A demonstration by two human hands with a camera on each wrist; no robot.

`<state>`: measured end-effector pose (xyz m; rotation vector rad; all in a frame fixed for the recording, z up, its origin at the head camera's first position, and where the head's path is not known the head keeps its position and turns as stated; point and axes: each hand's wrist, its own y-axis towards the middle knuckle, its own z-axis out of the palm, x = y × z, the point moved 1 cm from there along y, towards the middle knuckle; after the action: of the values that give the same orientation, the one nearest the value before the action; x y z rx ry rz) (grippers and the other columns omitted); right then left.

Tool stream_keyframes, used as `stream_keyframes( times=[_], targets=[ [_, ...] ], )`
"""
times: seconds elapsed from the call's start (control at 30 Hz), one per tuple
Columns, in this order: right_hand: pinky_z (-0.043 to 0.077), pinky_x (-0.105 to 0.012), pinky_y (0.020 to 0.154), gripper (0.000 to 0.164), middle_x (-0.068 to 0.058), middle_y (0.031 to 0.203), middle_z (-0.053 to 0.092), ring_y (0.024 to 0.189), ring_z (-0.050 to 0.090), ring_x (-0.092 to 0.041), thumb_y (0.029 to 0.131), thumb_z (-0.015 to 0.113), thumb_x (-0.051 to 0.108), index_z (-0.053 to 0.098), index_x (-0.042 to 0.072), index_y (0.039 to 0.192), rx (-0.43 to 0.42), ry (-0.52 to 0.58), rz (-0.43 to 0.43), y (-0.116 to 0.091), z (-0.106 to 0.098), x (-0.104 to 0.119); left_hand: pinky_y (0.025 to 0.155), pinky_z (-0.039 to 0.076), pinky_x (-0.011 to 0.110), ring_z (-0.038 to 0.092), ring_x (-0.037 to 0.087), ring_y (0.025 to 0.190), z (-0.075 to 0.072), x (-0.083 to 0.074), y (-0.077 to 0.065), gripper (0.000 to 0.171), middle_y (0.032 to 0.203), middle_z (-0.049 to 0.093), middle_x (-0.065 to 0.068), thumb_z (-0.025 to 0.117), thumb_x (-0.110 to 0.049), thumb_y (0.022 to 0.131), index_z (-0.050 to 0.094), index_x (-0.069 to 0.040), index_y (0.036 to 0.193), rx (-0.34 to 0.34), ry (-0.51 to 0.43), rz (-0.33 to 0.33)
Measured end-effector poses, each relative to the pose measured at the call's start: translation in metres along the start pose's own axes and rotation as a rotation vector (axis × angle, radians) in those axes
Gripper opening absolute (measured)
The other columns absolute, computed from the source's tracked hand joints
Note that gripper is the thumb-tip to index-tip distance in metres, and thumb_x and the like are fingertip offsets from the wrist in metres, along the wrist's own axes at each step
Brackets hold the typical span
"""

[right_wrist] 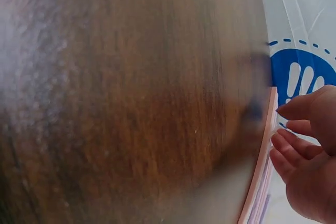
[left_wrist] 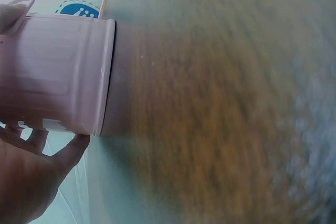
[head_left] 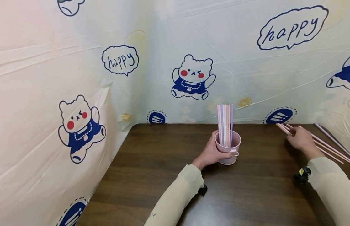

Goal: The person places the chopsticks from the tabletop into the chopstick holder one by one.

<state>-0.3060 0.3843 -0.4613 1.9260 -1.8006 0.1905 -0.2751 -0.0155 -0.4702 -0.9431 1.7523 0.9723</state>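
Observation:
A small pink bucket point(head_left: 227, 160) stands upright on the table, its side large in the left wrist view. My left hand point(head_left: 210, 153) grips it from the left, thumb across the front near the handle's ear. Several pastel straws point(head_left: 225, 125) stand upright inside, leaning to the bucket's left. Over at the right, my right hand point(head_left: 301, 141) is low over several loose straws point(head_left: 331, 148) lying on the table. In the right wrist view its thumb and fingers are parted, with the fingertips right at the edge of a pink straw point(right_wrist: 262, 153).
A purple straw point(head_left: 330, 137) lies a little apart, at the table's right. The dark wooden table point(head_left: 152, 157) ends at the back against a printed cloth point(head_left: 152, 88), which also hangs along the left side.

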Motion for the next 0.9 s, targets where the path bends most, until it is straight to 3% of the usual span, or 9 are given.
stream_keyframes(
  times=[0.43,0.9],
  targets=[
    [0.046,-0.061,0.078,0.026,-0.032,0.082,0.063,0.08,0.059,-0.053,0.084,0.063,0.004,0.06,-0.019,0.093,-0.007,-0.039,-0.052,0.0017,0.0035,-0.0007,0.107,0.041,0.028,0.054,0.006,0.12,0.0015,-0.0001,0.0014,0.102,0.137,0.053,-0.011,0.094,-0.013,0.071,0.033,-0.031,0.15,0.012,-0.014,0.004],
    [0.045,-0.066,0.084,0.027,-0.033,0.091,0.067,0.093,0.056,-0.061,0.088,0.066,0.01,0.066,-0.016,0.096,0.052,-0.026,0.066,0.0047,0.0011,0.0044,0.107,0.041,0.027,0.054,0.005,0.119,0.0019,-0.0042,0.0026,0.102,0.135,0.054,-0.012,0.093,-0.009,0.07,0.034,-0.03,0.15,0.004,-0.015,0.015]
  ],
)
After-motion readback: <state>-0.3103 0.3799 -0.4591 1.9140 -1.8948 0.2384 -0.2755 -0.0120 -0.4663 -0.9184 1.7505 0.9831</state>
